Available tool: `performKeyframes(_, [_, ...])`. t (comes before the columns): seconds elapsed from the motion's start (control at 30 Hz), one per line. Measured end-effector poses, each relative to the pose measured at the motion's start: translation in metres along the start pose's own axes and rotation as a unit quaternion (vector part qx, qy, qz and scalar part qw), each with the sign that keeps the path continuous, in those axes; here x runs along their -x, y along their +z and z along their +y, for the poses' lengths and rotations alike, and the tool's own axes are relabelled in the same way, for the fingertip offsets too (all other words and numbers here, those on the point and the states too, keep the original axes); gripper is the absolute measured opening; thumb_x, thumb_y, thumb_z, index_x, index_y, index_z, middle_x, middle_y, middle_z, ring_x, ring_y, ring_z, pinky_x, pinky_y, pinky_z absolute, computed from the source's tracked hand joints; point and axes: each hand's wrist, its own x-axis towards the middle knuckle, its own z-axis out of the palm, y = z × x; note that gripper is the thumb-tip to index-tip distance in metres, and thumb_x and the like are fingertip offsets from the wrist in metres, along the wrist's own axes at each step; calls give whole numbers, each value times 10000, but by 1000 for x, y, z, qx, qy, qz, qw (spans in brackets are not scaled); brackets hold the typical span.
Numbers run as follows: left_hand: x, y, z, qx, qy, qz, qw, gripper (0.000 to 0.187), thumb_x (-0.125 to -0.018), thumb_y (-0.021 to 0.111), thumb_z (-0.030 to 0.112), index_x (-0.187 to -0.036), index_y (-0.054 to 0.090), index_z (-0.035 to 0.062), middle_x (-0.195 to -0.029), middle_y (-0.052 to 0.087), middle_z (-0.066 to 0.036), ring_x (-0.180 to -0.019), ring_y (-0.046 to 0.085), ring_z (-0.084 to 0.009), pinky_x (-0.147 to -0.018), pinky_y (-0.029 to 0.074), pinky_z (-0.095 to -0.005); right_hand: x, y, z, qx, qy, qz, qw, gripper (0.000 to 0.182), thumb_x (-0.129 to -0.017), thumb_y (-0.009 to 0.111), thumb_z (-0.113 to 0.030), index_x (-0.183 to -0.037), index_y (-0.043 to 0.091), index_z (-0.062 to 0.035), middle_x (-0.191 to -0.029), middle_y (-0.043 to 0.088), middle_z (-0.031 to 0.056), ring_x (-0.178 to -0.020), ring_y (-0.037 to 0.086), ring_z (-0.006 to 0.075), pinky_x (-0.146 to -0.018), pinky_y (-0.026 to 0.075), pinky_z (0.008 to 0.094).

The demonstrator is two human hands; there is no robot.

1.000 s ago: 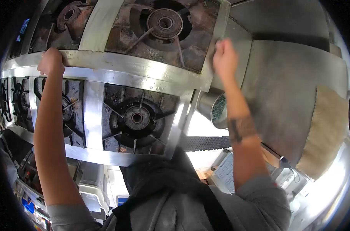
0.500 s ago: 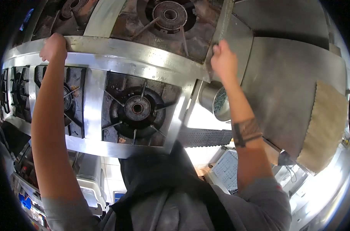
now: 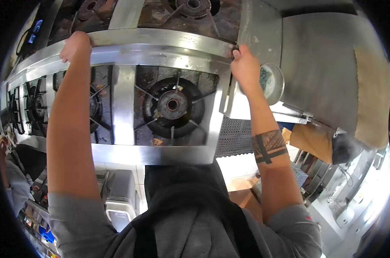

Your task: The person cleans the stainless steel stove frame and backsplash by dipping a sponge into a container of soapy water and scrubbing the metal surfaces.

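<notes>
My left hand (image 3: pixel 76 46) is closed over the far left part of a long steel stove rail (image 3: pixel 160 38). That rail runs between the front and rear burners. My right hand (image 3: pixel 245 66) is closed at the rail's right end, thumb on top; its fingertips are partly hidden. Below the rail, between my arms, lies a front burner (image 3: pixel 172 104) with a black grate and some food scraps. Behind the rail, a browned rear burner (image 3: pixel 190 10) is cut off by the top of the view. A steel pot (image 3: pixel 277 84) stands just right of my right hand.
A flat steel surface (image 3: pixel 319 64) extends to the right, with a brown cloth (image 3: pixel 371 99) over its edge. A black perforated mat (image 3: pixel 234 135) lies below. A grey bin (image 3: pixel 122 189) stands lower left. Another person's sleeve (image 3: pixel 16 185) shows at the far left edge.
The view has shifted, so the stove and rail sit differently in it. Both hands stay on the rail. The other person's sleeve now shows at the left.
</notes>
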Motion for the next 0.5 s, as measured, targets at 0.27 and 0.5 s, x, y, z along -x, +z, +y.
performKeyframes(0.27, [59, -51, 19, 127, -139, 54, 981, 494, -999, 690, 375, -1249, 505, -9, -1264, 587, -128, -1138, 695, -328, -884, 591, -441, 32, 2, -8, 82, -194, 286, 935, 142, -852, 695, -27, -994, 704, -41, -1266, 624, 141, -1182, 571, 357, -926, 510, 464])
performKeyframes(0.5, [50, -46, 19, 70, -125, 45, 989, 456, -1002, 685, 382, -1235, 539, 18, -1239, 609, -111, -1167, 668, -312, -909, 576, -428, 42, 56, -7, -56, -228, 231, 944, 212, -827, 665, 48, -1033, 672, 0, -1251, 665, 167, -1168, 617, 395, -1003, 518, 479])
